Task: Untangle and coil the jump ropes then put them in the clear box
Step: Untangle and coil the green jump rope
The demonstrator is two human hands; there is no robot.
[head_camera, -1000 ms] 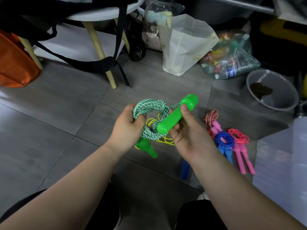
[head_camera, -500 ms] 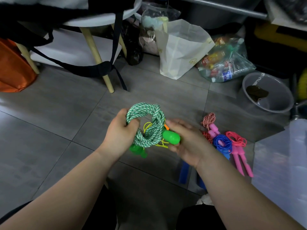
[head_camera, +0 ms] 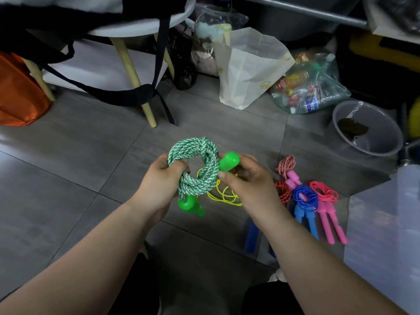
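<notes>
Left hand (head_camera: 159, 185) grips the green rope coil (head_camera: 195, 164) above the mid-floor as right hand (head_camera: 252, 189) pinches its green handle (head_camera: 229, 161), raised a second ago, now drawn against the loops, apparently securing the bundle for the clear box (head_camera: 386, 223) at right.

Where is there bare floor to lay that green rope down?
The widest bare floor for the green rope lies left of the left hand, before the orange bag and table leg. A smaller patch lies ahead, short of the white bag. Right of the right hand it is crowded: coiled ropes, the clear box.
</notes>
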